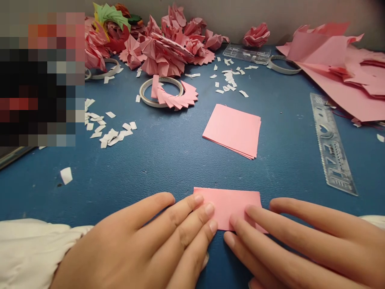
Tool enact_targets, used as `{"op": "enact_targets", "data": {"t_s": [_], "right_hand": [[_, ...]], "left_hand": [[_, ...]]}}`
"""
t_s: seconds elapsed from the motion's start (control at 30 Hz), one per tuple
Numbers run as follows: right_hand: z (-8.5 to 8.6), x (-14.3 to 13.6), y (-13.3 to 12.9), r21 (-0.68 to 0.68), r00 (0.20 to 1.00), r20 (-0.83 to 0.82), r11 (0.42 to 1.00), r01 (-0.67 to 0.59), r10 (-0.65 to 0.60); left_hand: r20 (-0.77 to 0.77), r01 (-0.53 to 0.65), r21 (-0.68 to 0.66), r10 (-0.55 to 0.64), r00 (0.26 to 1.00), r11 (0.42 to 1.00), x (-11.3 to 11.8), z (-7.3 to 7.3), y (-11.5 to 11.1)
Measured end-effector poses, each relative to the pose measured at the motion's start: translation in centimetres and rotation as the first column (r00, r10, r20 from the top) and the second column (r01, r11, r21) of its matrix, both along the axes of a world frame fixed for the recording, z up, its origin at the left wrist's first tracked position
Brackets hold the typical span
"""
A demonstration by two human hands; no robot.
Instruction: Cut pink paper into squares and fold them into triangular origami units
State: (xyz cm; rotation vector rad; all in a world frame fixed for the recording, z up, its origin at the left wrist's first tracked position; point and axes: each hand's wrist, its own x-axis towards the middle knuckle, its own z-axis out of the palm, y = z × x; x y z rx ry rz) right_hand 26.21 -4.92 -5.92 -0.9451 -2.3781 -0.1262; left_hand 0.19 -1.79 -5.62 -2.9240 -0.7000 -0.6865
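A pink paper (228,202), folded into a narrow rectangle, lies flat on the blue table in front of me. My left hand (150,237) rests several outstretched fingertips on its left side. On the right part of the paper, the fingertips of my right hand (300,241) press down, fingers long and slightly apart. Both thumbs are mostly hidden beneath the hands. Beyond the folded piece sits a small stack of square pink papers (233,130), touched by neither hand.
A clear stencil ruler (332,144) lies at the right, near large pink sheets (339,68). A pink folded paper chain (177,95) leans over a tape roll (146,94). Pink paper flowers (171,44) are heaped at the back. White scraps (112,134) are scattered about. The upper left is pixelated.
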Motion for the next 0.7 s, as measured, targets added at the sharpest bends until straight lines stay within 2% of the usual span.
{"op": "enact_targets", "data": {"t_s": [0.13, 0.33, 0.47, 0.7], "right_hand": [[0.3, -0.1, 1.0, 0.01, 0.995, 0.04, 0.995, -0.095, 0.094], [0.6, -0.6, 1.3, 0.064, 0.993, 0.062, 0.993, -0.101, 0.097], [0.7, -0.7, 1.5, 0.062, 0.989, 0.068, 0.989, -0.133, 0.129], [0.7, -0.9, 1.4, 0.067, 0.995, 0.041, 0.993, -0.098, 0.096]], "left_hand": [[-0.049, 0.014, 0.025, -0.013, 0.999, 1.0, -0.2, 0.2, 0.0], [-0.176, 0.027, 0.027, -0.022, 0.984, 0.999, 0.5, 0.4, 0.2], [-0.163, 0.029, 0.025, -0.025, 0.986, 0.999, 0.2, 0.2, 0.1], [-0.055, 0.023, 0.008, -0.022, 0.998, 1.0, -0.4, -0.2, 0.3]]}}
